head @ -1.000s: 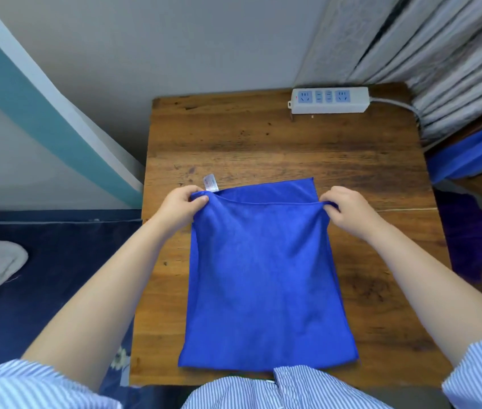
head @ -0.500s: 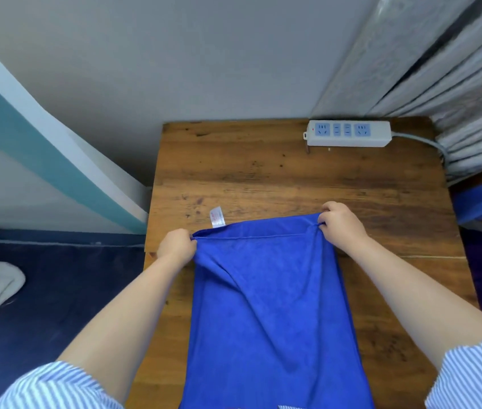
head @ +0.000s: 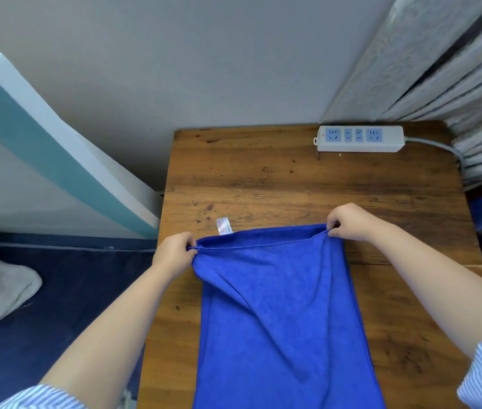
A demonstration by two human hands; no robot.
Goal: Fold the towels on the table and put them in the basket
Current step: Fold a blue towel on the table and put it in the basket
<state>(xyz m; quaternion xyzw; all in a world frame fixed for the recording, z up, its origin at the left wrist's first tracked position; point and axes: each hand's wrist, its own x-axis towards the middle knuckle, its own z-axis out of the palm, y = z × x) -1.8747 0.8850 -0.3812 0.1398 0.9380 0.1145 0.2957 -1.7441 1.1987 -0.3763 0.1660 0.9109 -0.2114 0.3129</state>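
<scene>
Far edge of the towel comes up off the desk

A second ago the blue towel [head: 281,314] lay flat with its far corners pinned; now the left hand [head: 173,252] and right hand [head: 352,222] have lifted those corners, and the cloth sags between them in slanting folds. The left hand has drawn nearer and now sits closer than the right, so the top edge runs at a tilt. The white tag [head: 224,226] shows clear beyond the edge. The towel's near hem, seen before, has run off the bottom of the view.
</scene>
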